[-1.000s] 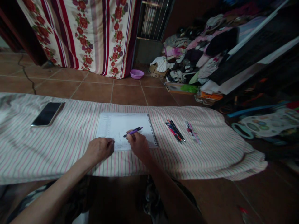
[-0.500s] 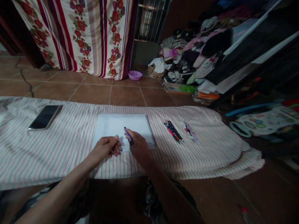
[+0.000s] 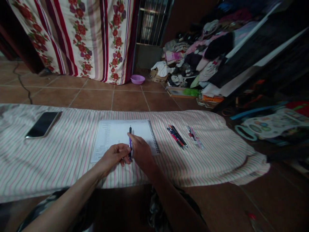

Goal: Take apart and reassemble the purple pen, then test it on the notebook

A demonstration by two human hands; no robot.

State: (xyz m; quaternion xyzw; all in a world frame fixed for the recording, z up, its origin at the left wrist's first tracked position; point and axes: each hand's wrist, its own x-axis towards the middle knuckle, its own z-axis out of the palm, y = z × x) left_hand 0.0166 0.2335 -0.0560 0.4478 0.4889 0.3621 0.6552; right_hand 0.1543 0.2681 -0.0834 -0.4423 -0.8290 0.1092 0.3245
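A purple and black pen [image 3: 130, 139] stands out between my two hands, its dark tip pointing away from me above the page. My left hand [image 3: 118, 154] pinches the near part of the pen between thumb and fingers. From the other side, my right hand [image 3: 142, 149] has its fingers closed on the pen's barrel. Under them lies a spiral notebook [image 3: 142, 129] with its coil on the right. A printed sheet [image 3: 100, 141] shows along the left of the page; its text is too small to read.
Several pens [image 3: 176, 136] lie in a bunch right of the notebook, beside a clear packet of pens [image 3: 194, 137]. On the left of the striped cloth [image 3: 72, 154] rests a phone [image 3: 43, 125]. Beyond are a purple basin [image 3: 137, 79] and a heap of clothes [image 3: 193, 58].
My left hand has moved right and taken hold of the pen. The pen has turned from slanting to nearly straight away from me. The view has shifted slightly.
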